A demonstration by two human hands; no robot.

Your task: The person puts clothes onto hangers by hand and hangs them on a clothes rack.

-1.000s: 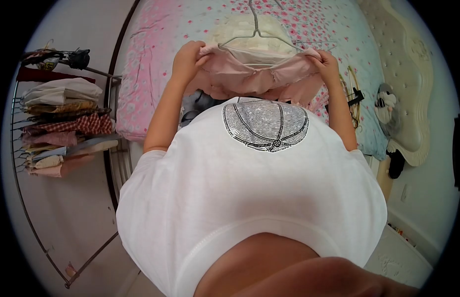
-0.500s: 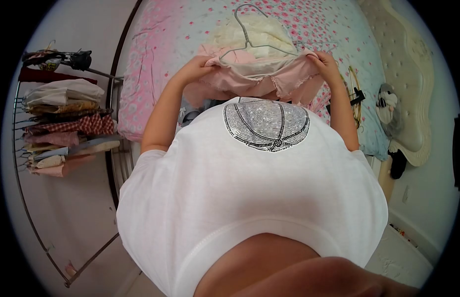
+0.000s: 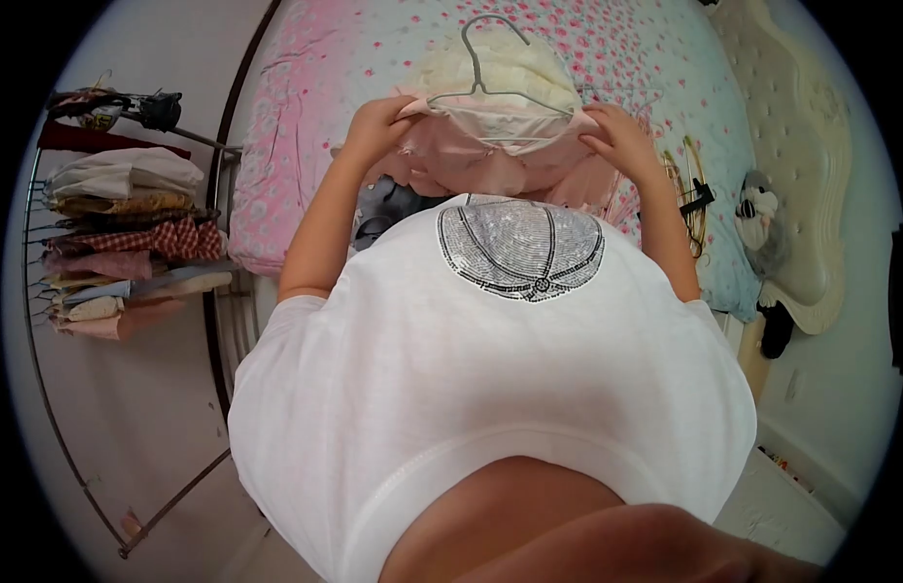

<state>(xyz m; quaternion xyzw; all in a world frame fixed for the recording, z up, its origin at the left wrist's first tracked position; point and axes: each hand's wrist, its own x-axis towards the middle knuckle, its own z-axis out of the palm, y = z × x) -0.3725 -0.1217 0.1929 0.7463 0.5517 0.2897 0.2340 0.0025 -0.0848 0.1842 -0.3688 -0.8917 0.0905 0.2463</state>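
A pink garment (image 3: 471, 167) hangs on a grey wire hanger (image 3: 477, 83) in front of my chest, its hook pointing away from me. My left hand (image 3: 385, 126) is closed on the garment's left shoulder, beside the hanger's end. At the other shoulder, my right hand (image 3: 612, 136) pinches the pink cloth between thumb and fingers. Beyond the hanger, a cream ruffled item (image 3: 539, 58) lies on the flowered bed (image 3: 306, 126). Dark grey cloth (image 3: 388, 202) shows below the garment at the left.
Clothes hang on a metal rack (image 3: 31, 282) at the left. Several hangers (image 3: 699, 194) lie on the bed at the right, near a grey and white plush toy (image 3: 757, 204). A padded headboard (image 3: 806, 165) borders the bed's right side.
The hanger has come closer to me and its whole hook now shows. My right hand has shifted slightly left along the shoulder, and the garment's neckline has opened out.
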